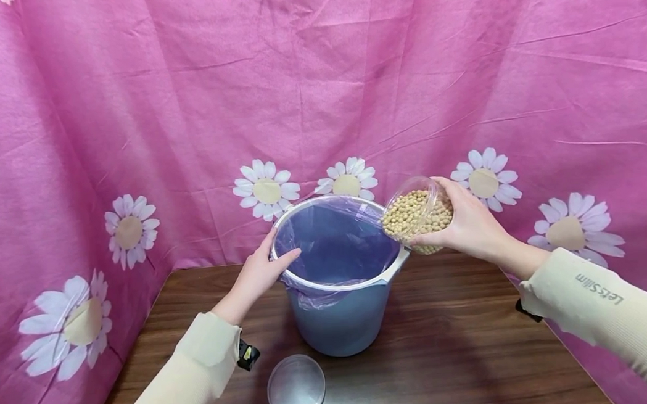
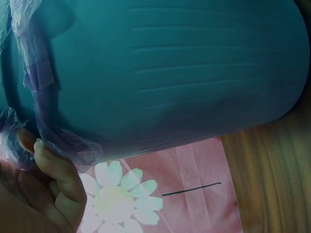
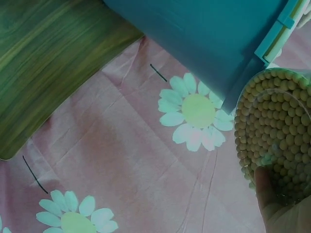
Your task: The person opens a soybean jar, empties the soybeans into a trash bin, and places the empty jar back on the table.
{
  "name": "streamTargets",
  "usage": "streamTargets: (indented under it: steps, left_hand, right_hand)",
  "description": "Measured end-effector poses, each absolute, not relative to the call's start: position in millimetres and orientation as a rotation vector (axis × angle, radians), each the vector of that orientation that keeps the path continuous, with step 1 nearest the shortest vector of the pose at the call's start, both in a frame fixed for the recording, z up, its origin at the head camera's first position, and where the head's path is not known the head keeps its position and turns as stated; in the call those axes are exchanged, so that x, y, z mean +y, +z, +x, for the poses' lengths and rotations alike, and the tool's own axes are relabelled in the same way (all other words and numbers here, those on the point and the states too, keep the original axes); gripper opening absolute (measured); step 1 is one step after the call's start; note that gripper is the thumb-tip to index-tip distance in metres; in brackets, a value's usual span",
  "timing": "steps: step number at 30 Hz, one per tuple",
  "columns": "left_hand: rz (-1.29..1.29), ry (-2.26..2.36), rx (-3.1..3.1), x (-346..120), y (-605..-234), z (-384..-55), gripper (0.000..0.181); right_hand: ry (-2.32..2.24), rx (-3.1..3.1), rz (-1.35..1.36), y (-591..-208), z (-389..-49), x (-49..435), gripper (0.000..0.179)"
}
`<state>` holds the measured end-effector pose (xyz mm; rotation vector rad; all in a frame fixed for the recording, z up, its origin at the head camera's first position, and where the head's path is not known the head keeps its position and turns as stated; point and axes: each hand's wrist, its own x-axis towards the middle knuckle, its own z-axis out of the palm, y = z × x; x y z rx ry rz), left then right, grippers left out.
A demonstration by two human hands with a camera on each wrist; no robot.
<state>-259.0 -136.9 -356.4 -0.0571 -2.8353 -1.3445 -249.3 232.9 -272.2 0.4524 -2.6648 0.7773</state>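
Observation:
A blue-grey trash bin with a white rim stands upright on the table, lined with a thin purple bag folded over its edge. My left hand grips the rim at the left, thumb on the inside and fingers outside, as the curled fingers at the bag's edge show in the left wrist view. In my right hand is a clear plastic jar, tipped sideways with its mouth toward the bin's right rim. Pale round soybeans fill much of the jar and reach its mouth.
A round clear lid lies on the wooden table in front of the bin. Pink cloth with daisies hangs behind and on both sides. The bin's handle sticks out at its right.

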Motion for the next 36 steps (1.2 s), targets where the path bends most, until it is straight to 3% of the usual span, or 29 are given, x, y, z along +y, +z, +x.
streamTargets:
  steps: [36]
  left_hand:
    - [-0.068,-1.372,-2.836,-138.1,-355.4,-258.5,0.088]
  right_hand:
    - [0.669,-2.681,0.543,-269.1,-248.4,227.6,0.117]
